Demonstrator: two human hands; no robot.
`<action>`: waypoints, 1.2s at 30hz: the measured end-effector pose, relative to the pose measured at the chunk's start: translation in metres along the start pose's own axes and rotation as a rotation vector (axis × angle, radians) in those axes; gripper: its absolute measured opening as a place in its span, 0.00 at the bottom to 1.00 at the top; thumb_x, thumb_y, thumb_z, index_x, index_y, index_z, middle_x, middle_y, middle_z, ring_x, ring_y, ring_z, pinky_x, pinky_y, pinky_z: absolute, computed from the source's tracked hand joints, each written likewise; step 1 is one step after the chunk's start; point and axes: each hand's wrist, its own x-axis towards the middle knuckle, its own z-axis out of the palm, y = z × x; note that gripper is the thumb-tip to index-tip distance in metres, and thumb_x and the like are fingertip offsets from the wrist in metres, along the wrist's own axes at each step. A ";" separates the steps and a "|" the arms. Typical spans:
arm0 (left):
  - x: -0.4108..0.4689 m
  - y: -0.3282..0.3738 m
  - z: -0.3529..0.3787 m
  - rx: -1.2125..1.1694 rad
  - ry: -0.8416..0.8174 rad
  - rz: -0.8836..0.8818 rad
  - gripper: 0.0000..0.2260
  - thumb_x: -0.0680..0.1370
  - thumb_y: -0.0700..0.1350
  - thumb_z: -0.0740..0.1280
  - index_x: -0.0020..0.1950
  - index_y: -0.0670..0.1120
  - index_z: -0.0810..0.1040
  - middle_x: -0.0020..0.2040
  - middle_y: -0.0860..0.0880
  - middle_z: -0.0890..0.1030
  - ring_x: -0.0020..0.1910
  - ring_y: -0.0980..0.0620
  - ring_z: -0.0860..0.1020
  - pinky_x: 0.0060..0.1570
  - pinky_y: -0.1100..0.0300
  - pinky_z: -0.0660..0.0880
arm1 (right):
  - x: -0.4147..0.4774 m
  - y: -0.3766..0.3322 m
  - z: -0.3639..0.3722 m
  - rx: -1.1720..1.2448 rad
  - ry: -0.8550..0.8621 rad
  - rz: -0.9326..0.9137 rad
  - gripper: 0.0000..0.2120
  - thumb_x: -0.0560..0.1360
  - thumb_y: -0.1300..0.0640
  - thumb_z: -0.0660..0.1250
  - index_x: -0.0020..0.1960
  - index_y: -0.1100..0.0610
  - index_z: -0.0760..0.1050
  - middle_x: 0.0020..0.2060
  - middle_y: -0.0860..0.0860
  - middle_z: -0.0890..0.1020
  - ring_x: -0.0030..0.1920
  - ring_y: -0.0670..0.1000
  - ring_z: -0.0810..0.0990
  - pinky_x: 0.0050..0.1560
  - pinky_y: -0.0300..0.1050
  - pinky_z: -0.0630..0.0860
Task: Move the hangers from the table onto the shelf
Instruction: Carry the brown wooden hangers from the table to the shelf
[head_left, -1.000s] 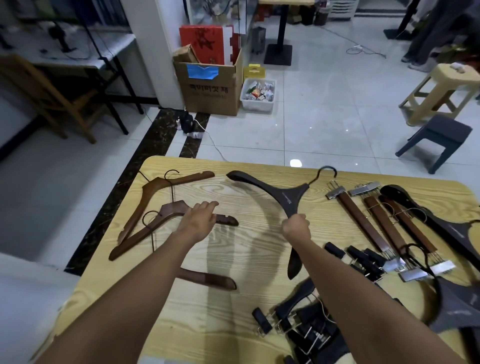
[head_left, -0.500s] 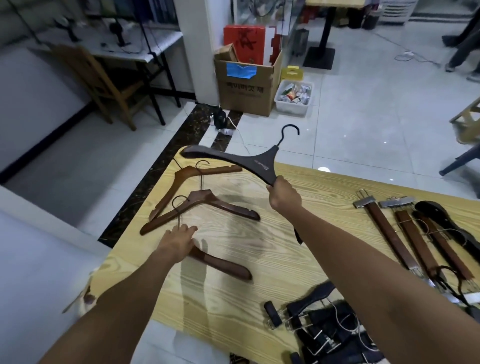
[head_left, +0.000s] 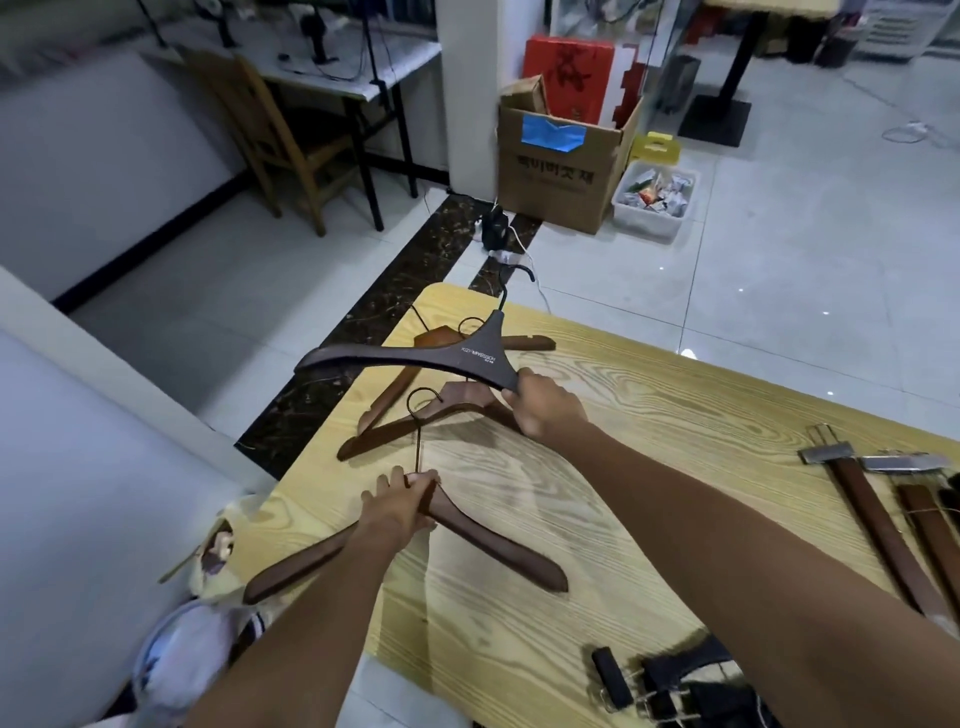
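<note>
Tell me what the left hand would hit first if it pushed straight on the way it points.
Likely the nearer of the two brown hangers lying beyond: the left hand, closed on a brown hanger, points up the table. Depth is uncertain.

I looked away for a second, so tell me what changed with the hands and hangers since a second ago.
The right hand lifted the dark hanger off the table and carried it left. The left hand closed on the nearest brown hanger. The other two brown hangers stayed put.
</note>
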 end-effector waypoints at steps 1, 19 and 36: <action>0.004 -0.002 0.000 0.003 0.004 -0.003 0.28 0.77 0.55 0.65 0.73 0.58 0.57 0.65 0.44 0.63 0.65 0.43 0.65 0.62 0.47 0.66 | 0.003 -0.004 0.002 -0.001 0.001 -0.002 0.14 0.82 0.52 0.53 0.60 0.60 0.67 0.56 0.58 0.77 0.55 0.61 0.77 0.45 0.50 0.69; -0.042 -0.025 -0.040 -0.032 0.059 0.126 0.27 0.79 0.48 0.63 0.75 0.51 0.57 0.67 0.39 0.61 0.63 0.39 0.70 0.61 0.50 0.71 | -0.012 -0.054 -0.021 0.100 0.015 -0.140 0.15 0.82 0.49 0.53 0.60 0.58 0.69 0.54 0.55 0.79 0.55 0.59 0.77 0.49 0.51 0.71; -0.217 -0.031 -0.028 -0.067 0.206 -0.228 0.30 0.81 0.50 0.60 0.77 0.43 0.49 0.69 0.40 0.60 0.64 0.41 0.70 0.59 0.53 0.68 | -0.119 -0.114 -0.025 0.082 -0.022 -0.507 0.15 0.82 0.50 0.54 0.60 0.60 0.69 0.56 0.58 0.78 0.57 0.61 0.77 0.50 0.50 0.71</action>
